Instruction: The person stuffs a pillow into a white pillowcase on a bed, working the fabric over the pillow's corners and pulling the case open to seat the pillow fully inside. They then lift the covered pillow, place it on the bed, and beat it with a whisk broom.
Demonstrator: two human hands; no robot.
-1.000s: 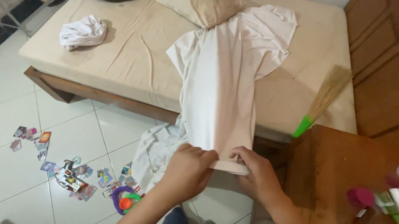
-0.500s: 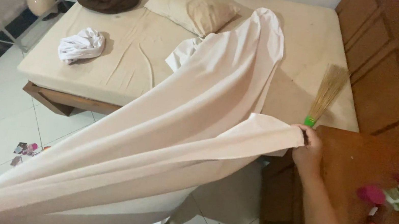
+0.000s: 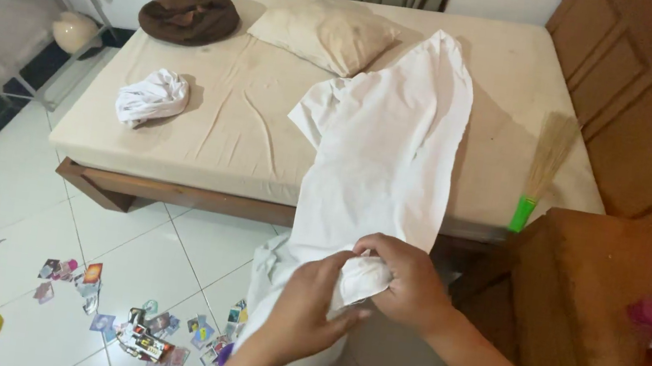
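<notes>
White sheet (image 3: 384, 157) trails from the bed (image 3: 241, 126) over its edge toward the floor, its near end bunched between both hands. Right hand (image 3: 405, 284) and left hand (image 3: 310, 307) each grip that bunched cloth, beside a wooden desk (image 3: 601, 328).

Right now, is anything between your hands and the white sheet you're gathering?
Nothing visible. The left hand and right hand both grip the bunched end of the white sheet, which trails over the bed edge.
</notes>
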